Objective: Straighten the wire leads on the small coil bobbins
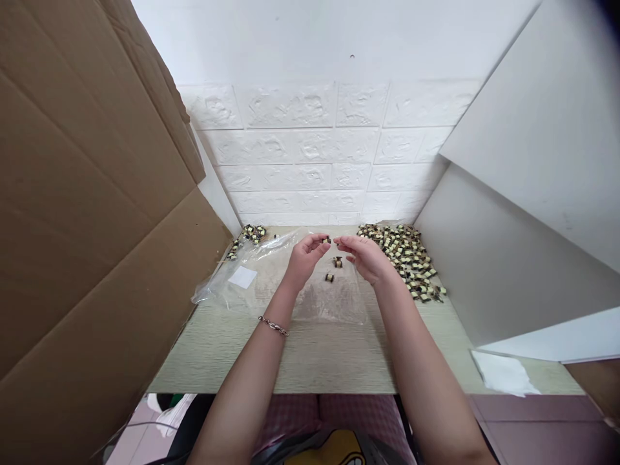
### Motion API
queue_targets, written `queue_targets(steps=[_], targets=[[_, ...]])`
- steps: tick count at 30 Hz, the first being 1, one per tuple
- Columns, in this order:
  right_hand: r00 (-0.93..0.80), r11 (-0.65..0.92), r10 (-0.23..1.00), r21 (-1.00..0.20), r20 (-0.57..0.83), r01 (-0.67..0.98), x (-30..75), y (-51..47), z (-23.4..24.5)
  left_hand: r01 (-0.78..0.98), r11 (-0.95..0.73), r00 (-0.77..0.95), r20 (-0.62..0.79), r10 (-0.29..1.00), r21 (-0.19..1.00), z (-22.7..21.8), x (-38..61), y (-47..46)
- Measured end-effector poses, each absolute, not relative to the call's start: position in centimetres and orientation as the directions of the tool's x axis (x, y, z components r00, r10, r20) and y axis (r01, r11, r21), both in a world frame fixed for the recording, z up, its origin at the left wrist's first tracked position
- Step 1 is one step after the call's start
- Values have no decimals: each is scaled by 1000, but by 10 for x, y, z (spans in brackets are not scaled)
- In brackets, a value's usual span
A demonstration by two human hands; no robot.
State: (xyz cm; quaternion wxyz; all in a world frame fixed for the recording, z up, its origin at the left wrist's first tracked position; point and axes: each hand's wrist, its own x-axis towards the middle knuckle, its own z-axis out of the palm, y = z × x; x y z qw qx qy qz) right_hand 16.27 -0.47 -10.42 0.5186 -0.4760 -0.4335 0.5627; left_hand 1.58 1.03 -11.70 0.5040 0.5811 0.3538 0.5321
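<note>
My left hand (305, 257) is pinched on a small transformer (327, 241), a tiny block with yellow tape and dark ends. Close beside it, my right hand (364, 255) has its thumb and fingertips together; what they grip, if anything, is too small to make out. Below the fingertips, a loose transformer with dark pins (338, 262) and a second loose transformer (329, 278) lie on a flat clear plastic bag (285, 290). A large heap of the same transformers (407, 255) spreads to the right of my right hand.
A smaller pile of transformers (252, 234) sits at the back left, near a white label (243, 278) on the bag. Cardboard (97, 258) walls the left side, a grey panel (465, 252) the right. White tissue (504, 372) lies at the table's (334, 361) front right edge.
</note>
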Motion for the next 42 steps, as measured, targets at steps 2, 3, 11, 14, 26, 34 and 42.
queue_targets(steps=[2, 3, 11, 14, 26, 34, 42], targets=[[-22, -107, 994, -977, -105, -184, 162, -6, -102, -175, -201, 194, 234, 953, 964, -116, 16, 9], [-22, -115, 993, -975, -113, -189, 162, -7, -101, -193, -185, 198, 223, 954, 964, -115, 16, 8], [-14, -161, 987, -963, -161, -215, 160, -7, -101, -185, -152, 211, 190, 959, 971, -115, 16, 8], [-10, -168, 985, -959, -171, -228, 159, -7, -99, -159, -149, 200, 180, 963, 976, -116, 16, 9], [-20, -196, 980, -953, -196, -231, 159, -7, -100, -129, -132, 191, 156, 969, 983, -114, 16, 7], [47, -148, 986, -966, -161, -213, 157, -7, -98, -91, -161, 150, 174, 973, 983, -115, 17, 8], [45, -80, 995, -985, -88, -155, 160, -2, -107, -34, -216, 108, 218, 970, 976, -118, 17, 10]])
